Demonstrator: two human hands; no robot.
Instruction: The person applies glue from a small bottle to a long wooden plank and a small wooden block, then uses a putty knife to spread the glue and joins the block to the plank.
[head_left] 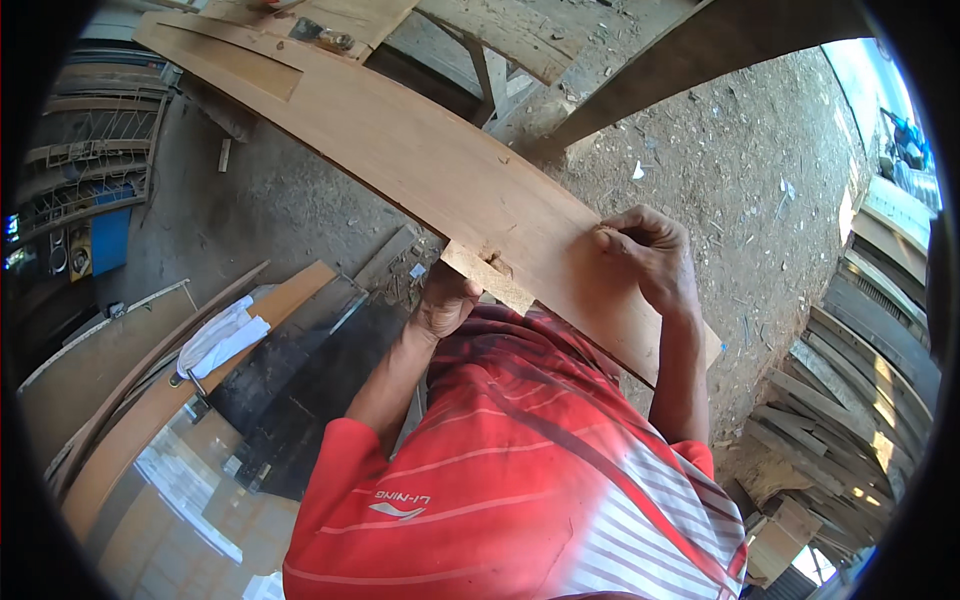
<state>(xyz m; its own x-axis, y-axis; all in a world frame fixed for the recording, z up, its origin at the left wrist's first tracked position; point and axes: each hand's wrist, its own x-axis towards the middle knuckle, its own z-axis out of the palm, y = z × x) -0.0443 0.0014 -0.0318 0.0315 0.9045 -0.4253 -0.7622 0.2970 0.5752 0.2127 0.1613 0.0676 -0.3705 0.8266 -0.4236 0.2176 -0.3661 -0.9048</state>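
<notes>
- The long wooden plank [400, 150] runs diagonally from the upper left of the frame down to the centre right, its near end at the person's chest.
- The right hand [655, 255] lies on the plank's top face near that end, fingers curled together, pinching at the surface.
- The left hand [445, 300] grips from beneath, just below a small wooden block [487, 275] at the plank's lower edge.
- Both hands sit at the near end, the right one further along.

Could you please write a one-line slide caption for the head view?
Left hand grips a small wooden block under a long plank; right hand presses on top.
</notes>
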